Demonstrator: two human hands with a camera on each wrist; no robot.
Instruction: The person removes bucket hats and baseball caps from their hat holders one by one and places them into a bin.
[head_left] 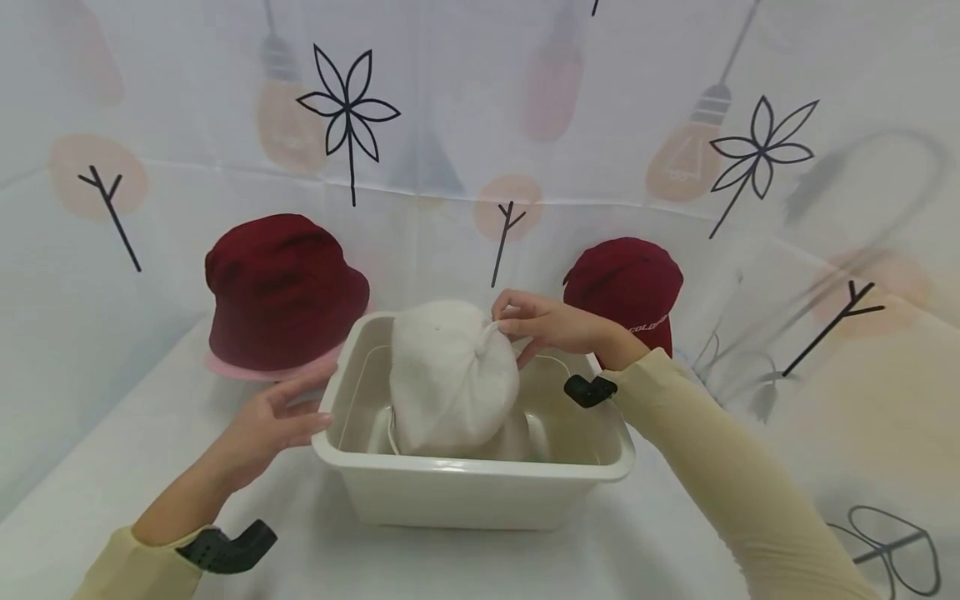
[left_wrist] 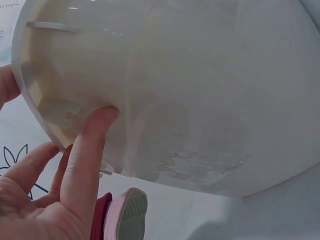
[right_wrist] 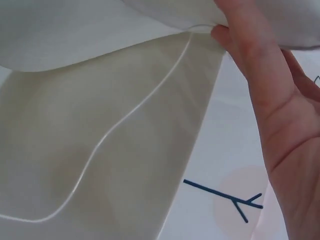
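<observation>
- A person's right hand (head_left: 546, 323) pinches the bunched edge of a white hat (head_left: 450, 379), fingers curled tight on the fabric, holding it over a cream plastic tub (head_left: 480, 483) on a white-covered table (head_left: 315, 550).
- The white hat sits partly inside the tub, its crown rising above the rim; the right wrist view shows a thin white cord (right_wrist: 125, 125) trailing from the hat against the tub's inner wall.
- The left hand (head_left: 264, 425) rests against the tub's left outer wall with fingers straight and relaxed, gripping nothing; the left wrist view shows a fingertip (left_wrist: 100, 117) touching the wall below the rim.
- 2 dark red hats stand behind the tub: a bucket hat (head_left: 283, 293) with a pink brim edge to the left, and a cap (head_left: 626, 287) to the right, partly behind the right hand.
</observation>
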